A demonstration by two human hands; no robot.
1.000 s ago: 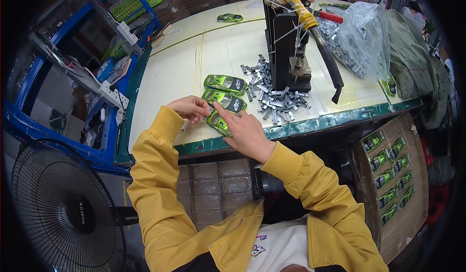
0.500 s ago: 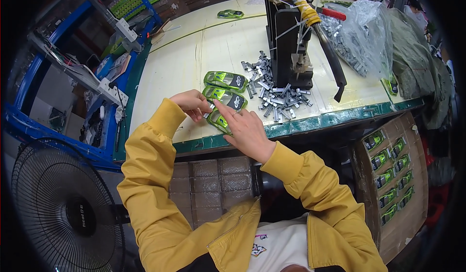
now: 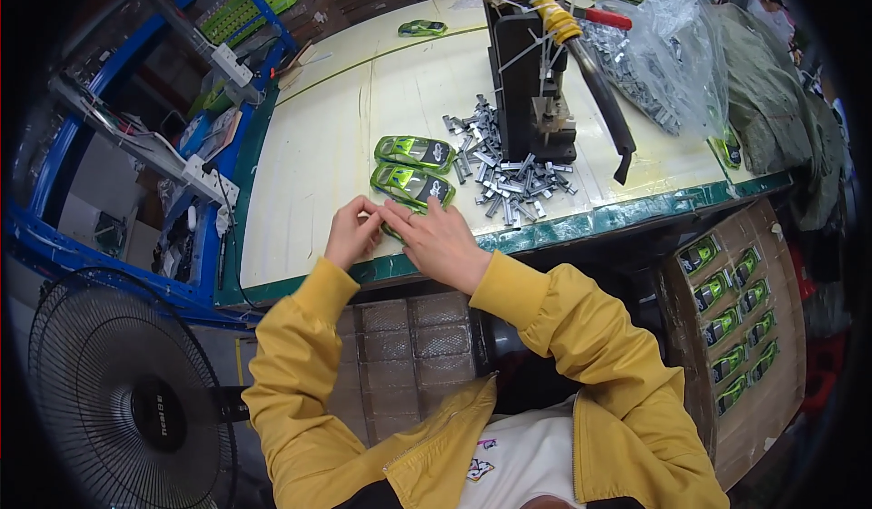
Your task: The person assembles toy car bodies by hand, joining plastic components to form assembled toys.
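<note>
Two green toy car bodies (image 3: 414, 152) with black patches lie side by side near the table's front edge. Just in front of them, a third green toy car body (image 3: 391, 231) is mostly covered by my fingers. My left hand (image 3: 352, 233) has its thumb and fingertips pinched together at that body's left end; anything between them is too small to make out. My right hand (image 3: 441, 242) curls over the same body from the right, fingers closed on it and their tips close to my left fingertips. Right of the cars lies a pile of small silvery metal pieces (image 3: 518, 185).
Behind the pile stands a black hand press (image 3: 516, 82) with a long lever (image 3: 599, 82). A clear plastic bag (image 3: 681, 55) of metal pieces is at right. Below right, a cardboard box (image 3: 772, 400) holds several green cars; a fan (image 3: 136, 391) stands at left.
Both hands have drawn a little nearer to me, toward the table edge, with the third car body. My left fingertips have come together, closer to my right hand.
</note>
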